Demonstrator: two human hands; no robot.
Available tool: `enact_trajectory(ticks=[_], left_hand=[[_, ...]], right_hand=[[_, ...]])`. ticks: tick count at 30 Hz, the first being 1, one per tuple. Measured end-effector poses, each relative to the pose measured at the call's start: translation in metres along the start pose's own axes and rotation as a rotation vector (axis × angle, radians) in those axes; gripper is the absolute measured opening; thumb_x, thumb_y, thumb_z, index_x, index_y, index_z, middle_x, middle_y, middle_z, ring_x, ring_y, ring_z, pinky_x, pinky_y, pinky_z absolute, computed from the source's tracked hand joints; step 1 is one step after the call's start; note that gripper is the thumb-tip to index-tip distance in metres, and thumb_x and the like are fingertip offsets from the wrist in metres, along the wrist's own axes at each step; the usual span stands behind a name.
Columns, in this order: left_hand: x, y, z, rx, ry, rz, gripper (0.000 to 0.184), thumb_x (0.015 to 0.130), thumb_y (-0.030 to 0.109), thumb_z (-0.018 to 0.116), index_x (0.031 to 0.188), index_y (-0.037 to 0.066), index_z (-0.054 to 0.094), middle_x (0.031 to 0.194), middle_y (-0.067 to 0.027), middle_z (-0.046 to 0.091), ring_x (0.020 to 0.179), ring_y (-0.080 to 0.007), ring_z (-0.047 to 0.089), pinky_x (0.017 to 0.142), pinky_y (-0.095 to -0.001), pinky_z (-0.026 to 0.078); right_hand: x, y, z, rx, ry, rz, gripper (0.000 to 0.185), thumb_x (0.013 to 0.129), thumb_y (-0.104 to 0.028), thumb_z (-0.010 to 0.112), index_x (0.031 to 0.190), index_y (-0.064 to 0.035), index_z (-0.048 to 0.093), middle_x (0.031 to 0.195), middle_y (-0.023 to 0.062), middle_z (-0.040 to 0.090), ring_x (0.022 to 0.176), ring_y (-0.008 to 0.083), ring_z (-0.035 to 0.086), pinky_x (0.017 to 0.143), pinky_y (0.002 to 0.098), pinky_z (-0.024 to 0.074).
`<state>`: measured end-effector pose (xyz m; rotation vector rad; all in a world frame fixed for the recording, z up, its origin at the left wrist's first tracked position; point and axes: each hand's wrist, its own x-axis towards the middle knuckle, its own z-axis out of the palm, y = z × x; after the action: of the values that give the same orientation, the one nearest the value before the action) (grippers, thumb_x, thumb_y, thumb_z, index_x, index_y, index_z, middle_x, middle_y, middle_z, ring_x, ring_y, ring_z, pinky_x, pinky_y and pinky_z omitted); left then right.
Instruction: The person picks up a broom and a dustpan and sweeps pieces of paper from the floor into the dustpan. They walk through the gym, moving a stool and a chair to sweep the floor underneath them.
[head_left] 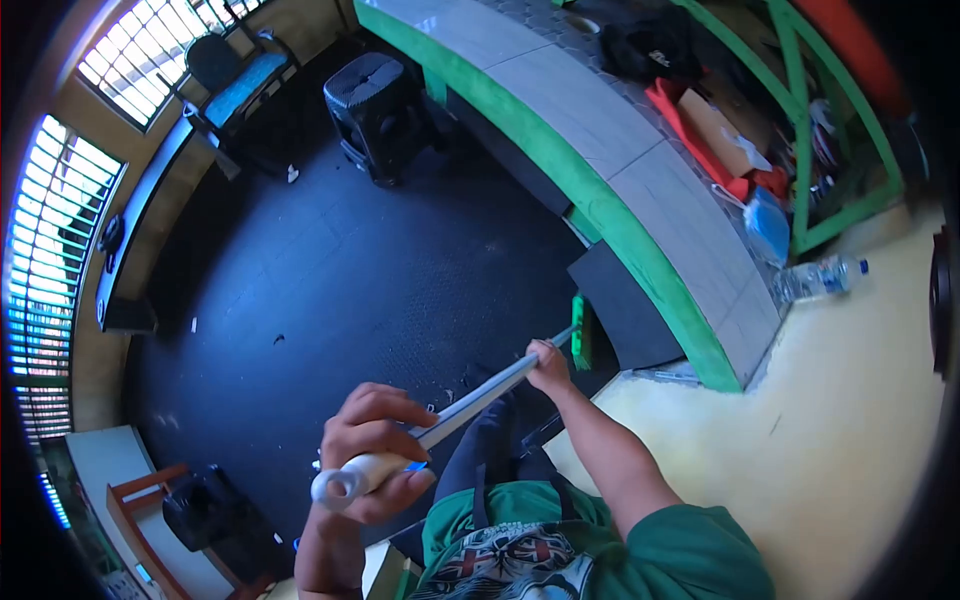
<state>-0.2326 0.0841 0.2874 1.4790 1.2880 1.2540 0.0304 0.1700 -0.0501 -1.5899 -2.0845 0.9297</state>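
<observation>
By the tiled bench (640, 190): green-bristled broom (483, 393), slanting over the dark floor (330, 260)
Hands: left (375, 440) wrapped round the handle's top, right (547, 368) clenched lower down
Dark panel (630, 310): wide swing could snag the bristles here imo
Bristles: edge-on, can't tell if they're touching down
Left palm: hidden

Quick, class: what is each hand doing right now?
Left hand: closed around the white top end of the broom handle.
Right hand: closed around the handle lower down, nearer the green broom head.

green T-shirt (690, 548), graphic print (515, 562), dark trousers (482, 445)
</observation>
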Motion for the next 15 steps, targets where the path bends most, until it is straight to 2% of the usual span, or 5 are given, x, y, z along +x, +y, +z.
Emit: enact_trajectory(ticks=[4, 7, 10, 12, 15], left_hand=[[0.026, 0.027, -0.029, 0.180, 0.091, 0.096, 0.030, 0.064, 0.042, 0.067, 0.063, 0.012, 0.064, 0.086, -0.0041, 0.066, 0.080, -0.0213, 0.059, 0.076, -0.0414, 0.043], [0.052, 0.057, -0.032, 0.159, 0.113, 0.139, 0.037, 0.071, 0.050, 0.065, 0.058, 0.016, 0.058, 0.075, 0.0034, 0.058, 0.079, -0.0197, 0.053, 0.080, -0.0413, 0.039], [0.079, 0.070, -0.047, 0.176, -0.256, 0.426, 0.053, 0.072, 0.061, 0.063, 0.092, 0.012, 0.057, 0.100, -0.0080, 0.062, 0.089, -0.0229, 0.052, 0.084, -0.0454, 0.036], [0.066, 0.068, -0.053, 0.154, 0.311, 0.496, 0.038, 0.071, 0.054, 0.065, 0.059, 0.019, 0.056, 0.077, 0.0074, 0.057, 0.080, -0.0194, 0.053, 0.080, -0.0413, 0.039], [0.082, 0.084, -0.086, 0.227, 0.269, 0.496, 0.037, 0.069, 0.054, 0.067, 0.061, 0.019, 0.056, 0.081, 0.0045, 0.058, 0.080, -0.0196, 0.052, 0.079, -0.0417, 0.039]], right_hand=[[0.046, -0.052, 0.041, 0.092, -0.073, -0.159, 0.010, 0.067, -0.010, 0.060, 0.067, -0.0090, 0.050, 0.073, 0.0121, 0.058, 0.076, 0.0362, 0.057, 0.071, 0.0458, 0.0470], [0.065, -0.100, 0.075, 0.283, -0.117, -0.271, 0.010, 0.068, -0.011, 0.060, 0.070, -0.0095, 0.051, 0.074, 0.0121, 0.060, 0.077, 0.0355, 0.060, 0.086, 0.0451, 0.0461], [0.084, -0.139, 0.066, 0.197, -0.270, -0.277, 0.009, 0.070, -0.015, 0.061, 0.071, -0.0093, 0.055, 0.074, 0.0120, 0.061, 0.079, 0.0338, 0.061, 0.082, 0.0425, 0.0483], [0.100, -0.163, 0.022, 0.147, -0.289, -0.278, 0.011, 0.070, -0.017, 0.062, 0.069, -0.0095, 0.055, 0.074, 0.0122, 0.061, 0.078, 0.0333, 0.061, 0.080, 0.0423, 0.0490], [0.124, -0.158, -0.025, -0.031, -0.235, -0.288, 0.018, 0.070, -0.025, 0.063, 0.066, -0.0098, 0.055, 0.072, 0.0124, 0.061, 0.076, 0.0327, 0.060, 0.073, 0.0429, 0.0499]])
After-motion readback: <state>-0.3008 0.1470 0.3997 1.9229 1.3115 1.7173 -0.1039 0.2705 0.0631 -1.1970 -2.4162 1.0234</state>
